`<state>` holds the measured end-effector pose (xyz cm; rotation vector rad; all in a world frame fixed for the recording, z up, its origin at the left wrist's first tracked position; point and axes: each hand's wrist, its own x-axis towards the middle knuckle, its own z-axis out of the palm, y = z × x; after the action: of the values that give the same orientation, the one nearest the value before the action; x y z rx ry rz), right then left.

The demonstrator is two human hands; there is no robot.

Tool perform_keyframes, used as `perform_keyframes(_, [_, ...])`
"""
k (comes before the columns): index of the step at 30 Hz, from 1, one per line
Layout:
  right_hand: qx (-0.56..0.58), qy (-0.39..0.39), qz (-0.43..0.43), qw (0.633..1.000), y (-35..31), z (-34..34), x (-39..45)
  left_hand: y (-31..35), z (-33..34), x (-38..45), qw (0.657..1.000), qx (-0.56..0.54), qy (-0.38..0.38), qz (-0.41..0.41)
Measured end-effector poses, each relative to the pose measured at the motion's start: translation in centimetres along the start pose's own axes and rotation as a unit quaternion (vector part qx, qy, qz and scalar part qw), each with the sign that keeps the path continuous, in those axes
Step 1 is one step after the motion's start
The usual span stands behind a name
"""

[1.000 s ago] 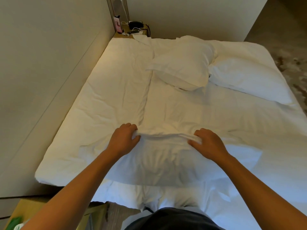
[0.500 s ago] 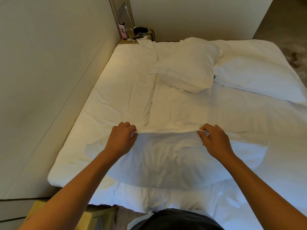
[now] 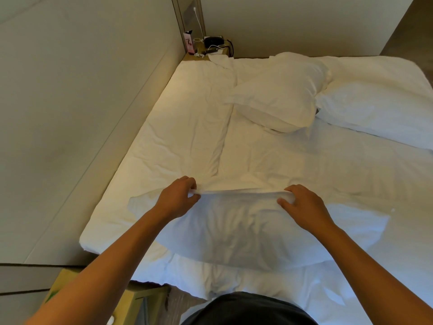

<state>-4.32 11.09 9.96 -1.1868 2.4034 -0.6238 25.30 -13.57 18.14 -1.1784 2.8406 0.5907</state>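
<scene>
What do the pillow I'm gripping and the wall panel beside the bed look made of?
Pillow: matte white woven fabric, likely cotton or a blend; it creases finely and bunches where the left hand and right hand pinch its edge. Wall panel: smooth matte beige with seams, perhaps laminate.

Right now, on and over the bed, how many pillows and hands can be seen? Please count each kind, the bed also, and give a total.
Pillows: 3 (near pillow, middle pillow, right pillow)
Hands: 2 (left hand, right hand), both gripping the near pillow's far edge
Bed: 1
Total: 6
</scene>
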Motion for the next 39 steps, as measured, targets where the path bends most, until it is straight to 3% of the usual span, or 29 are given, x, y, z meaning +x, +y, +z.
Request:
perform_keyframes(10, [0.006,0.018,-0.042,0.999,1.0,1.0,0.3,-1.2,2.6,0.4,0.994,-0.060,-0.064,-0.066])
perform_keyframes(16, [0.062,0.021,-0.033,0.997,1.7,1.7,0.9,-0.8,3.2,-0.3,0.995,-0.058,-0.047,-0.061])
perform_keyframes(20, [0.078,-0.017,-0.062,0.995,2.2,1.7,3.7,0.3,3.9,-0.8,0.991,-0.035,-0.014,-0.129])
perform_keyframes(24, [0.097,0.045,-0.037,0.994,0.8,0.9,2.2,0.1,3.1,-1.3,0.994,-0.028,0.012,-0.109])
perform_keyframes(31, [0.173,0.069,-0.015,0.982,0.7,-0.4,1.0,0.8,3.1,-1.9,0.992,-0.062,0.011,-0.113])
perform_keyframes(39, [0.146,0.139,-0.010,0.979,-4.2,-2.3,-0.1,-0.4,0.1,-2.4,0.993,-0.063,0.071,-0.077])
